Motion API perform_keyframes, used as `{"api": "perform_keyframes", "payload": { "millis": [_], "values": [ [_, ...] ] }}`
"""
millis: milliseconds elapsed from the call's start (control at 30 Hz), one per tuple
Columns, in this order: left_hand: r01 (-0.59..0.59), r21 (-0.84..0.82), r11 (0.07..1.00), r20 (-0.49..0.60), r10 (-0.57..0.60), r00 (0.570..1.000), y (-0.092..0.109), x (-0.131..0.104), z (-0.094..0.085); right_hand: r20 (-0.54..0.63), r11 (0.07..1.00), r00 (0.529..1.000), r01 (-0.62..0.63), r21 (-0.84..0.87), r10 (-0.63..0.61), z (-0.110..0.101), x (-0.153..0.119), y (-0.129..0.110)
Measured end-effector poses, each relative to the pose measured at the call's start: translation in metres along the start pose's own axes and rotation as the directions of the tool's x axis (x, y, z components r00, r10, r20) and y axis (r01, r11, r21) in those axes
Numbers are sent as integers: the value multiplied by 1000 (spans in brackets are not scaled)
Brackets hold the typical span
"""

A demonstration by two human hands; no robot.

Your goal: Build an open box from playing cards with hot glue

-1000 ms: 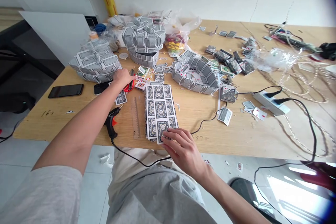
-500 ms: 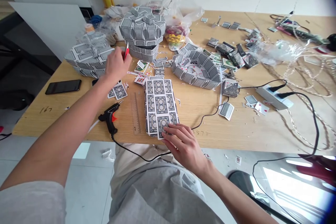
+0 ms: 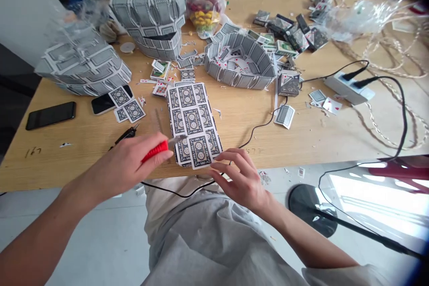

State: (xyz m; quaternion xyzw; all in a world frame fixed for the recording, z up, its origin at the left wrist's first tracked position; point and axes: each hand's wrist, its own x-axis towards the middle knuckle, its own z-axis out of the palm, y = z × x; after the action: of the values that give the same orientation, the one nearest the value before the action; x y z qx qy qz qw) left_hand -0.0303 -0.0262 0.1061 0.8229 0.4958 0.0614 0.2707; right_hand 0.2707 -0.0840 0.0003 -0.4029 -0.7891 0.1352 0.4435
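Observation:
A red utility knife is gripped in my left hand, its metal blade stretched over the lower left part of a rectangular panel of overlapping blue-and-white playing cards. The panel lies face down near the table's front edge. One card sticks out past that edge at the bottom. My right hand has its fingers apart, with fingertips at the panel's lower right corner. Whether they press on the card or only rest beside it is hard to see. A black glue gun is mostly hidden behind my left hand.
Boxes made of folded cards stand at the back left, and an open card tray lies behind the panel. Two phones are on the left. A power strip, cords and card packs occupy the right.
My left hand came down and towards me from the back left, bringing the knife over the panel. My right fingers drew back slightly from the card. The view tilted downward.

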Motion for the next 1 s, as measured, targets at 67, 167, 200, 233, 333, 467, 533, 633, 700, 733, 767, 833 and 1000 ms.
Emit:
{"api": "perform_keyframes", "payload": {
  "millis": [67,167,200,233,333,467,533,633,700,733,767,833,1000],
  "values": [
    [-27,52,998,73,23,997,5,-5,9,-46,971,972,-225,82,230,-4,-5,-6],
    [-99,141,985,120,82,989,15,-5,20,137,741,780,-624,249,611,-6,-9,-14],
    [-130,174,976,126,108,986,19,-3,23,227,633,695,-717,292,683,-5,-9,-17],
    [-160,211,964,127,135,983,24,0,26,307,526,618,-782,335,723,-4,-9,-19],
    [-241,322,916,128,210,969,38,12,33,450,258,483,-842,474,751,4,-5,-22],
    [-314,412,855,190,257,948,51,27,41,504,74,415,-821,566,758,13,0,-22],
    [-345,463,817,215,275,937,55,33,43,499,59,423,-804,591,756,16,0,-20],
    [-384,534,753,258,287,922,57,40,47,467,93,472,-771,630,748,20,-1,-18],
    [-398,551,733,310,263,914,59,44,48,448,116,495,-756,644,744,21,-2,-17],
    [-401,554,730,332,248,910,59,46,49,444,123,500,-754,645,744,22,-3,-16],
    [-403,553,729,351,235,906,60,47,49,442,126,501,-755,643,744,22,-3,-16],
    [-408,545,732,366,230,902,62,49,50,437,137,500,-760,635,747,23,-4,-16],
    [-418,522,744,354,256,899,63,49,50,415,181,517,-762,622,749,24,-5,-15]
  ]
}}
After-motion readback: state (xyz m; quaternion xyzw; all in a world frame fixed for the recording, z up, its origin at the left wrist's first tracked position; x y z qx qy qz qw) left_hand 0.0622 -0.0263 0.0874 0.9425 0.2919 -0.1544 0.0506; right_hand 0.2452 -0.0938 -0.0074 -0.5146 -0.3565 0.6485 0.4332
